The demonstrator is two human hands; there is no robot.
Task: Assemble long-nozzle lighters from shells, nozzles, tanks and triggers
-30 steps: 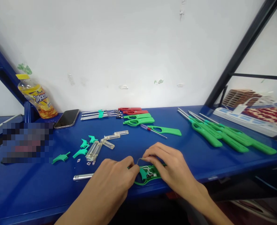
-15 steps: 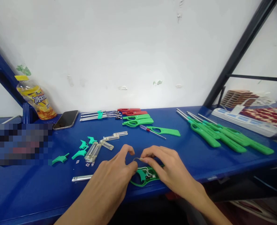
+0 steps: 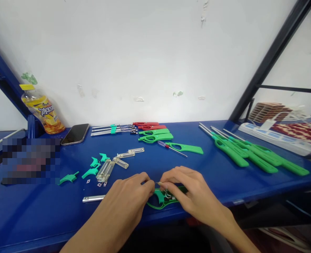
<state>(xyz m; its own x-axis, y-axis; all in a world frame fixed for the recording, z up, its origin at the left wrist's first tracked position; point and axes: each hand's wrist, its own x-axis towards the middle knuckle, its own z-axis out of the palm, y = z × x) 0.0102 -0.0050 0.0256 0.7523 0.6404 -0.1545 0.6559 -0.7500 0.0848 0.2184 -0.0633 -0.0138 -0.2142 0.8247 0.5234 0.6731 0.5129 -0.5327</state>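
Note:
Just above an opened green lighter handle [image 3: 157,208], both my hands are close together. Between the thumb and fingers of my right hand [image 3: 188,188] is a thin, pale, wire-like piece [image 3: 159,183]. My left hand [image 3: 134,189] has its fingers closed around the piece's other end, which is mostly hidden. Inside the handle sit a teal trigger [image 3: 160,197] and white wires [image 3: 167,193]; my right hand covers part of it. A silver lighter tube [image 3: 93,199] sticks out to the left from behind my left forearm.
Clear fuel tanks [image 3: 105,170] and teal triggers [image 3: 90,172] lie left. Behind are metal tubes [image 3: 101,133], red handle shells [image 3: 152,127], green shells [image 3: 156,137] and a screwdriver [image 3: 172,149]. Assembled green lighters [image 3: 252,151] lie right, a phone [image 3: 75,134] and bottle [image 3: 43,110] left.
My left index finger, raised and curled before, has come down against the thumb. The curved stretch of the thin piece between my hands now shows less. My right hand stays pinched.

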